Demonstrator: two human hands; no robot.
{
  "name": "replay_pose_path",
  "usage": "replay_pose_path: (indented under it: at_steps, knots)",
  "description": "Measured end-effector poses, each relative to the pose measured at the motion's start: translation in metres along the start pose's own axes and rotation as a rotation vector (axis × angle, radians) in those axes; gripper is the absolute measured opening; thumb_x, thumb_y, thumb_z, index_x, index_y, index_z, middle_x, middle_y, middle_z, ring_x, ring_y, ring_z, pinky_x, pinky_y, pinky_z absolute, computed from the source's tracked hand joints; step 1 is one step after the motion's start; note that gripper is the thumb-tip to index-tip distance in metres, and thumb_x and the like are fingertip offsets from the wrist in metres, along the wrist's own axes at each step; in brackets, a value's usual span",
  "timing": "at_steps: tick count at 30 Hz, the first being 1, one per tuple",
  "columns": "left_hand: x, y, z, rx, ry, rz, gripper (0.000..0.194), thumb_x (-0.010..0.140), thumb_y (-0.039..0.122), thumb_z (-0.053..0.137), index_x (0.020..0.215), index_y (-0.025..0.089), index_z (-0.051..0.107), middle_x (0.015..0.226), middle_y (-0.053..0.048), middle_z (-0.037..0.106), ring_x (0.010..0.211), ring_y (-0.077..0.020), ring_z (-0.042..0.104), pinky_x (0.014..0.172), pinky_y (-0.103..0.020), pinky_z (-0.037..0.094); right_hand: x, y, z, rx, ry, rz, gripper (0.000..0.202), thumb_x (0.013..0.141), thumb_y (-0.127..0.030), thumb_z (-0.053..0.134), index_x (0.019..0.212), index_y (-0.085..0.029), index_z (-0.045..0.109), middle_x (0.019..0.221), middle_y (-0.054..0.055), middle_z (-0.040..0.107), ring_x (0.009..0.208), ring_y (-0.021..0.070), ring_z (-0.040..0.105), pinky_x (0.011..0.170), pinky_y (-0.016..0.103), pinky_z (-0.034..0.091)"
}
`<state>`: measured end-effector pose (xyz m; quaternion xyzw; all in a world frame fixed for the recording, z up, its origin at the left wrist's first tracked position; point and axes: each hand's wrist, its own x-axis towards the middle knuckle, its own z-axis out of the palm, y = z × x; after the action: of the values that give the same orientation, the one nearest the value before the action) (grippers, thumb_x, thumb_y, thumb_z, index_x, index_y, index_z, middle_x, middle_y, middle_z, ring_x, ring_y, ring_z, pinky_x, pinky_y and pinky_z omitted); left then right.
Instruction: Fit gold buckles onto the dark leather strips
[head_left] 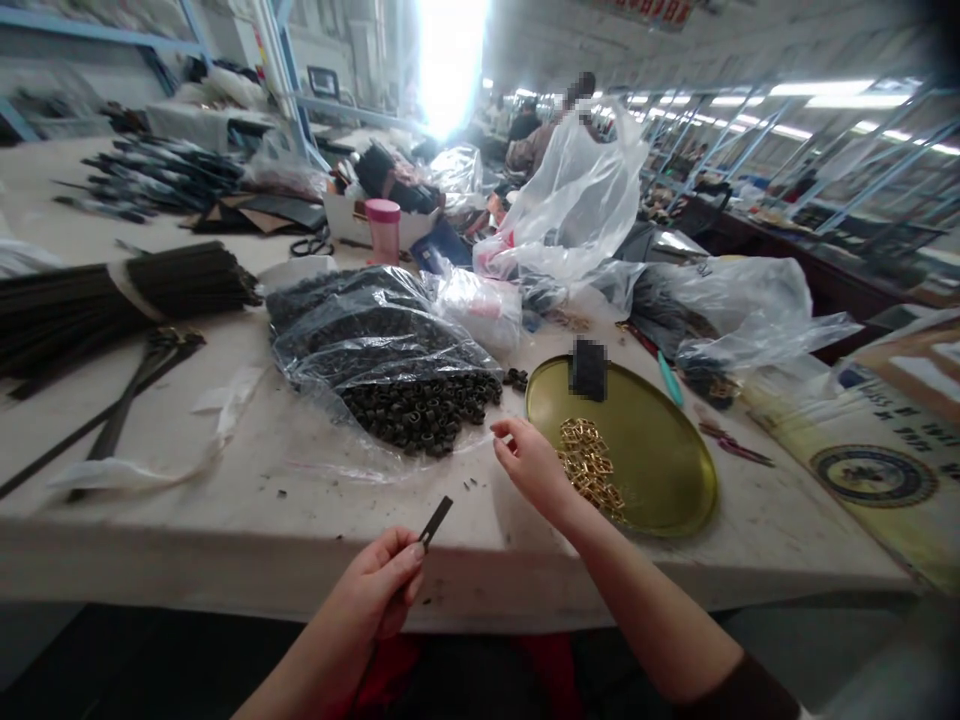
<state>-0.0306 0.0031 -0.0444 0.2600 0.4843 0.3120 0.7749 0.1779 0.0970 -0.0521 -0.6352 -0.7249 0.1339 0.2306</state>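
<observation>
Left hand (pixel 386 578) around dark strap (pixel 436 524); right hand (pixel 529 462), fingers loosely curled, beside green tray (pixel 667 450) of gold buckles (pixel 589 462).

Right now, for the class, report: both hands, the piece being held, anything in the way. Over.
Left hand: grip closed on dark strip. Right hand: by the tray, nothing visible in grip. Clear plastic partly covers black loops.

Pale tabletop (pixel 247 520), dark specks. Right of right hand (pixel 531 468): gold-coloured tray (pixel 667 440); farther right, red-handled tool (pixel 739 450). Left of and beyond that hand: clear bag (pixel 367 335) with dark loops (pixel 424 415). Well left of left hand (pixel 382 580): banded strip bundle (pixel 165 280).
</observation>
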Motion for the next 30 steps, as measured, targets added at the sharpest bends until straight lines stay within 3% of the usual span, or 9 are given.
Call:
replay_pose_path:
  at_steps: [6, 12, 14, 16, 20, 25, 30]
  knots:
    - [0.009, 0.007, 0.004, -0.062, -0.011, 0.002, 0.023, 0.071, 0.033, 0.059, 0.073, 0.017, 0.043, 0.052, 0.008, 0.044, 0.033, -0.0001, 0.023, 0.035, -0.016, 0.011, 0.04, -0.004, 0.022, -0.185, -0.068, -0.033, 0.009, 0.08, -0.021, 0.05, 0.086, -0.017, 0.056, 0.091, 0.01, 0.059, 0.083, 0.0206, 0.055, 0.071, 0.03, 0.04]
    - [0.009, 0.006, 0.011, -0.127, -0.047, -0.034, 0.014, 0.071, 0.023, 0.057, 0.076, 0.014, 0.048, 0.057, 0.005, 0.048, 0.035, -0.0006, 0.028, 0.033, -0.015, 0.014, 0.028, -0.008, 0.015, -0.164, -0.089, -0.034, 0.01, 0.08, -0.022, 0.047, 0.081, -0.016, 0.056, 0.087, 0.009, 0.059, 0.079, 0.019, 0.054, 0.071, 0.03, 0.039]
    - [0.005, 0.004, 0.014, -0.116, -0.042, -0.019, 0.013, 0.071, 0.023, 0.057, 0.076, 0.014, 0.049, 0.059, 0.005, 0.051, 0.034, -0.0008, 0.029, 0.033, -0.014, 0.015, 0.01, -0.013, 0.01, 0.041, -0.115, 0.005, 0.011, 0.08, -0.024, 0.047, 0.078, -0.017, 0.055, 0.078, 0.005, 0.059, 0.072, 0.0163, 0.054, 0.066, 0.028, 0.04]
    - [0.0, 0.002, 0.016, -0.088, -0.035, 0.004, 0.013, 0.072, 0.023, 0.056, 0.079, 0.014, 0.05, 0.06, 0.004, 0.053, 0.035, -0.0011, 0.031, 0.033, -0.014, 0.017, -0.014, -0.019, 0.005, 0.392, -0.178, 0.112, 0.014, 0.078, -0.029, 0.048, 0.077, -0.017, 0.054, 0.07, 0.002, 0.057, 0.063, 0.0136, 0.052, 0.059, 0.026, 0.04]
    - [-0.011, -0.003, 0.022, -0.013, -0.056, 0.028, 0.016, 0.073, 0.024, 0.052, 0.085, 0.013, 0.052, 0.063, 0.002, 0.056, 0.035, -0.0016, 0.034, 0.033, -0.015, 0.019, -0.064, -0.031, -0.002, 0.911, -0.293, 0.354, 0.025, 0.073, -0.036, 0.055, 0.087, -0.016, 0.053, 0.073, 0.0, 0.057, 0.058, 0.0098, 0.049, 0.055, 0.024, 0.04]
    - [-0.022, -0.007, 0.03, 0.119, -0.085, 0.042, 0.022, 0.075, 0.029, 0.05, 0.091, 0.013, 0.051, 0.063, 0.002, 0.057, 0.036, -0.0037, 0.04, 0.033, -0.016, 0.022, -0.1, -0.04, -0.001, 1.206, -0.307, 0.492, 0.031, 0.07, -0.039, 0.062, 0.09, -0.016, 0.056, 0.069, -0.002, 0.056, 0.055, 0.0078, 0.047, 0.054, 0.022, 0.039]
    - [-0.028, -0.011, 0.031, 0.369, -0.062, 0.052, 0.021, 0.079, 0.037, 0.045, 0.08, 0.016, 0.048, 0.049, 0.005, 0.052, 0.033, -0.0048, 0.037, 0.034, -0.014, 0.022, -0.116, -0.04, 0.001, 1.358, -0.291, 0.563, 0.032, 0.07, -0.039, 0.064, 0.091, -0.015, 0.059, 0.065, -0.002, 0.057, 0.05, 0.0058, 0.047, 0.051, 0.02, 0.037]
